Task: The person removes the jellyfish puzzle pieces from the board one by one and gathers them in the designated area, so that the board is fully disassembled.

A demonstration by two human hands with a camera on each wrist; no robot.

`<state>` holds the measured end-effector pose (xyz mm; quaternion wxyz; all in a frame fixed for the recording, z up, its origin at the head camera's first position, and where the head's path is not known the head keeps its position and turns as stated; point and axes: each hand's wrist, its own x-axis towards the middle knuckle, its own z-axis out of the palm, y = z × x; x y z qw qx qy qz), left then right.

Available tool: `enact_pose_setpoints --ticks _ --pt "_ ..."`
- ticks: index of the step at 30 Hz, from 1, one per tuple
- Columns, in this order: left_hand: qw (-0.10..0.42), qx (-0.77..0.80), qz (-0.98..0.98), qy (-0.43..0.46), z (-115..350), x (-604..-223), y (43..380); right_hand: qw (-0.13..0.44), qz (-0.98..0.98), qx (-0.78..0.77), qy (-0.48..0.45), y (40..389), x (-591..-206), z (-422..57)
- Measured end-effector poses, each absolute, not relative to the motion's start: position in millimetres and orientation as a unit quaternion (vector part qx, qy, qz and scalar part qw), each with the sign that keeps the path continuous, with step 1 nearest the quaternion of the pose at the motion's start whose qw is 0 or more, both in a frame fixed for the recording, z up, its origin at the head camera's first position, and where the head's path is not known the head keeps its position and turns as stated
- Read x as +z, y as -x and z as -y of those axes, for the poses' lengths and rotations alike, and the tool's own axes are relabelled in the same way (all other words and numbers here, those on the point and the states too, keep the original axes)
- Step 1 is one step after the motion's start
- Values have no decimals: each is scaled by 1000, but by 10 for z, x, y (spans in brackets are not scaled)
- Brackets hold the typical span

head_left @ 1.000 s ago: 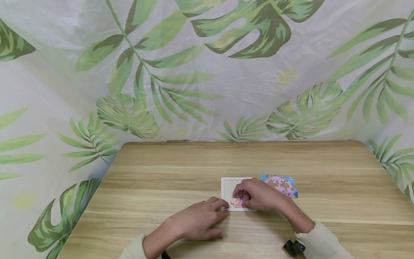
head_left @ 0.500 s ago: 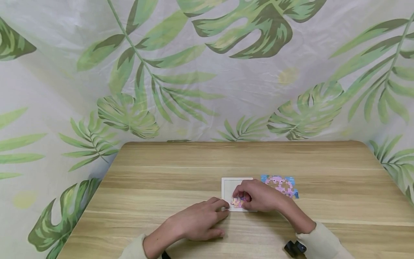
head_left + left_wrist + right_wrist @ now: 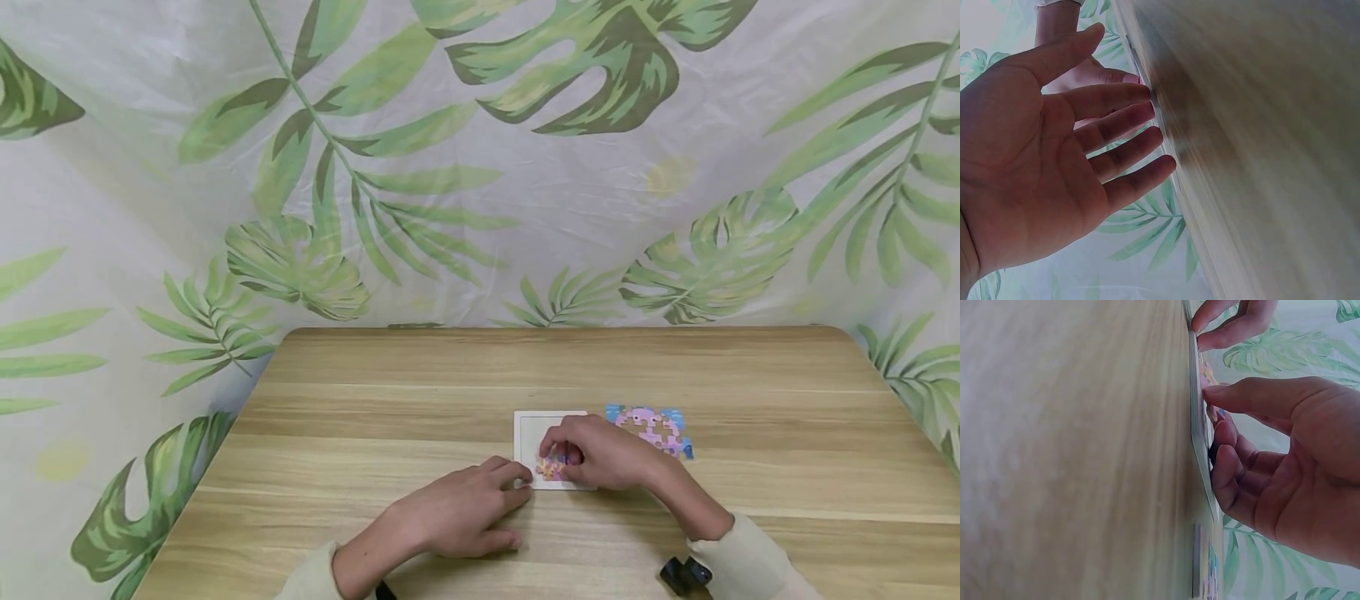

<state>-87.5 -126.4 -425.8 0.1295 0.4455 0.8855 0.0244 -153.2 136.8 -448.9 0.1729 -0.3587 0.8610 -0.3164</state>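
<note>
A white puzzle tray [image 3: 531, 429] lies on the table, with a small cluster of pink and yellow jigsaw pieces [image 3: 552, 470] in its lower part. Above this cluster my right hand [image 3: 603, 451] pinches a jigsaw piece, mostly hidden by the fingers. Thumb and fingertips come down close to the tray in the right wrist view. At the tray's lower left corner rest the fingertips of my left hand [image 3: 467, 510]. Its fingers are spread and fairly straight in the left wrist view, and its palm holds nothing.
Right of the tray, partly behind my right hand, lies a pink and blue puzzle section [image 3: 675, 415] with gaps showing wood. A wooden table [image 3: 405, 392] extends around both. A leaf-patterned cloth [image 3: 420, 167] hangs behind it. A black wrist device [image 3: 684, 575] sits at the right cuff.
The visible pieces under my right fingers have shifted slightly, and a pale gap among them has closed up. Both hands stay in nearly the same place.
</note>
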Motion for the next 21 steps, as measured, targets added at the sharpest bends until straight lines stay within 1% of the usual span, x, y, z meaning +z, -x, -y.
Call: enact_pose_setpoints --ticks 5,17,21 --pt "130 25 -885 -446 1267 -4246 871 180 -852 -328 365 1541 -4499 -1373" --pt "134 25 -886 -443 1264 -4241 868 236 -817 -402 341 1539 -4488 -1426" --pt "136 23 -887 -442 1262 -4240 866 237 -813 -413 336 1541 -4466 -1468"
